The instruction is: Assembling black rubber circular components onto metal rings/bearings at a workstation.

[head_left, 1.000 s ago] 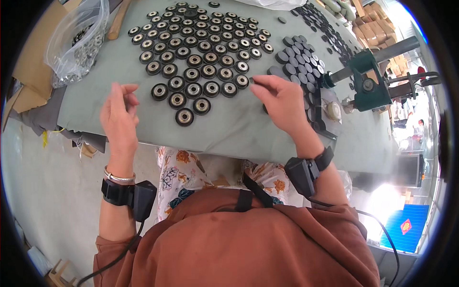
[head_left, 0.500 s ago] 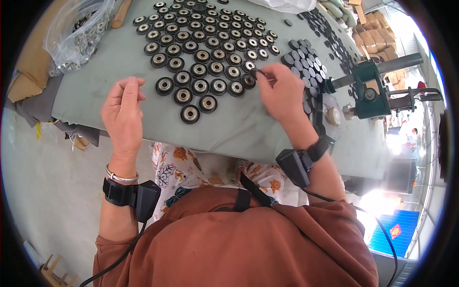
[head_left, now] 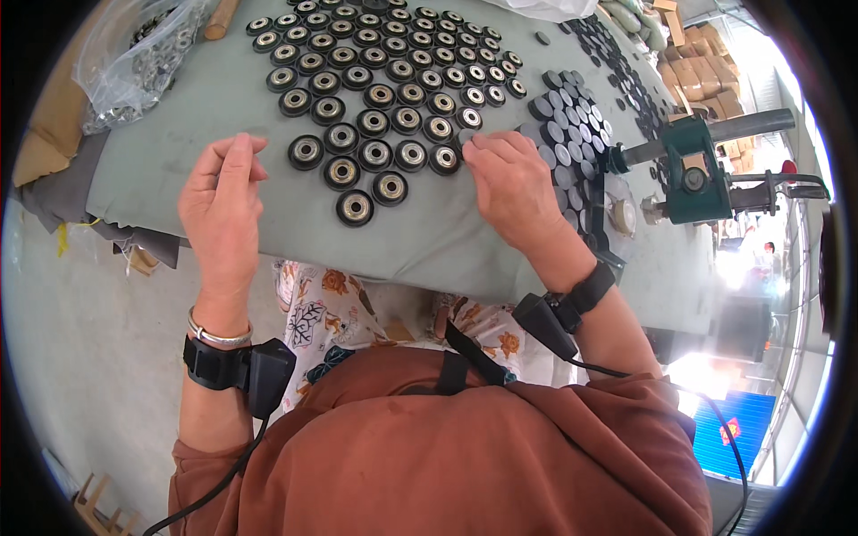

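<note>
Many black wheels with metal bearing centres (head_left: 356,207) lie face up in a cluster on the table. My right hand (head_left: 514,186) is at the cluster's right edge, its fingers bunched over one wheel. A small round grey-black cap (head_left: 466,136) shows at those fingertips, on or just above that wheel; the fingers mostly hide the contact. To the left of the wheels, my left hand (head_left: 222,198) hovers near the table's front edge. Its fingers are curled and pressed together, with nothing visible between the tips.
More grey-topped caps (head_left: 572,125) are grouped to the right, beside a green metal clamp device (head_left: 693,174). Other dark discs (head_left: 617,62) spread farther back. A clear bag of metal parts (head_left: 143,67) and a wooden handle (head_left: 220,20) lie at the far left.
My right hand has turned its fingers down over the wheel with the cap, which was held edge-on before. My left hand has shifted slightly left and stays curled.
</note>
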`<state>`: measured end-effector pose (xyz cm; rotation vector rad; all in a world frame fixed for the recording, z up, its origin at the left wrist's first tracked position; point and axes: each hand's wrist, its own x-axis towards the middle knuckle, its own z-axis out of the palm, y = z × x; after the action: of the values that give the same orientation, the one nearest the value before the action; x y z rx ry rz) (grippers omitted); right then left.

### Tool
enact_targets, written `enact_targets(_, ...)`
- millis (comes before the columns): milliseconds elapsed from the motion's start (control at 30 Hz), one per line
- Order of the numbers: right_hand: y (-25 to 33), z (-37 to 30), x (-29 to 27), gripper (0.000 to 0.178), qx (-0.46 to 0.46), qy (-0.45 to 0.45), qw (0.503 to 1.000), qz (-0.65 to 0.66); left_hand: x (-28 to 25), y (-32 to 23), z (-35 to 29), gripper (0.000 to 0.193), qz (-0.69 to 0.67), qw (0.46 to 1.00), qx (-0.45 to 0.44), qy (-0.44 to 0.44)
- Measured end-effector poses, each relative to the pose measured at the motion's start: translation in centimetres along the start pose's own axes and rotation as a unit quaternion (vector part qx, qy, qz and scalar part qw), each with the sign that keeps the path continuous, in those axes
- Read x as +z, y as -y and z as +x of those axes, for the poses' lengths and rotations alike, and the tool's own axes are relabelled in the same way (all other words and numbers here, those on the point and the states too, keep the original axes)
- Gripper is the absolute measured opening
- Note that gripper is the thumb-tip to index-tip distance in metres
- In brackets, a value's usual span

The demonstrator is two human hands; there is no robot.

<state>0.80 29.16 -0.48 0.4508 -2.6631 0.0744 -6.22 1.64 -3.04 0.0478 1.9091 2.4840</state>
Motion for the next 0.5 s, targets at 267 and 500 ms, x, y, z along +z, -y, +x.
enact_targets(267, 1.5, 0.1, -0.3, 0.03, -0.055, 0.065, 0.986, -0.145, 0.4, -1.4, -0.3, 0.022, -0.033, 0.999, -0.037, -0.008)
enact_targets(500, 1.7, 1.6, -3.4, 0.023, 0.06, 0.071, 0.996, 0.002, 3.3, -1.7, -4.3, 0.056, -0.323, 0.842, -0.357, 0.244)
